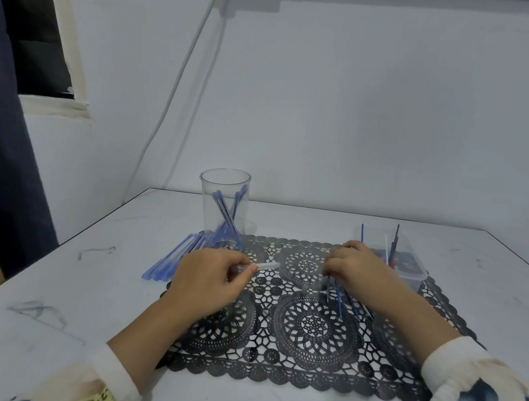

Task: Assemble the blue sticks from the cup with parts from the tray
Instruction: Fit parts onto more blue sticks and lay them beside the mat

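We judge the coming move to be a joining of what the two hands have, so the line between them matters most. The left hand [209,278] pinches a clear tube [267,265] between thumb and curled fingers. The tube's long axis runs left to right, its free end pointing across the mat [312,326] toward the right hand [358,267]. That hand lies knuckles-up on a loose bunch of thin rods [340,299], fingers bent down over them — whether one is pinched, we cannot tell. The rods run near to far, crosswise to the tube, so one would have to swing round to meet its open end.

The blue sticks [225,209] lean in the clear cup [225,173] at far left, just beyond the left hand — the nearer of the two. They look slim, with rounded tops. The tray [417,276] sits just behind the right hand.
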Action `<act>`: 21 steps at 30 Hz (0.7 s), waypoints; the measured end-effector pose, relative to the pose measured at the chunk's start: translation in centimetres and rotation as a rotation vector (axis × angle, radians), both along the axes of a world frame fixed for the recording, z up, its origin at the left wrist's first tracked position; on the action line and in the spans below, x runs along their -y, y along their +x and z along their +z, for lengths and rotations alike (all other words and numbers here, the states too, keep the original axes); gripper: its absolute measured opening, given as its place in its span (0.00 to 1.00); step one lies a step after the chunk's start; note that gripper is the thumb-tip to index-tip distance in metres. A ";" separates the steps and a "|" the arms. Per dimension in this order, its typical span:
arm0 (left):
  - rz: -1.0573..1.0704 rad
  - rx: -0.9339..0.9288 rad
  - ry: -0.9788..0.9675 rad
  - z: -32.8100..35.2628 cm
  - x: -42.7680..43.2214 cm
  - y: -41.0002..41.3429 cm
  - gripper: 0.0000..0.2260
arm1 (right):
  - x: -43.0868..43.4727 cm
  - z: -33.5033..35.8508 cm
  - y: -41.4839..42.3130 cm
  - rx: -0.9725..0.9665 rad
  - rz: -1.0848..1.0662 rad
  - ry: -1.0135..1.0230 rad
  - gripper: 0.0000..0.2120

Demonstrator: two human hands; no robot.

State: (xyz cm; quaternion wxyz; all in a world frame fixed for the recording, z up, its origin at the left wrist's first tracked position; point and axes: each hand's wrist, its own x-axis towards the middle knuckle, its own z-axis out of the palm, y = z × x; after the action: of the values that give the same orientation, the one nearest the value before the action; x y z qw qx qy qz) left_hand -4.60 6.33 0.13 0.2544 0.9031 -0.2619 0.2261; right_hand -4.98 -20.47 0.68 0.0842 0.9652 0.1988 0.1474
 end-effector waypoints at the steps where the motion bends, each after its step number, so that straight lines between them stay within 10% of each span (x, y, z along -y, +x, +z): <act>1: 0.002 0.000 -0.001 -0.1 0.0 0.0 0.10 | 0.0 0.0 0.0 -0.008 0.004 -0.022 0.11; 14: 0.004 -0.020 -0.021 -0.2 0.1 0.2 0.09 | -0.1 -0.2 -0.2 -0.031 -0.012 -0.167 0.16; 21: -0.002 -0.016 -0.023 -0.3 0.1 0.3 0.09 | -0.3 0.5 -0.2 0.025 -0.037 0.140 0.13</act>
State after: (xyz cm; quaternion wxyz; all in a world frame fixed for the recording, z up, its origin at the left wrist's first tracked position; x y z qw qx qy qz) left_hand -4.31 6.22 -0.17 0.2672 0.9016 -0.2580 0.2217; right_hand -5.17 -20.13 1.17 0.0218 0.9703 0.1693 0.1715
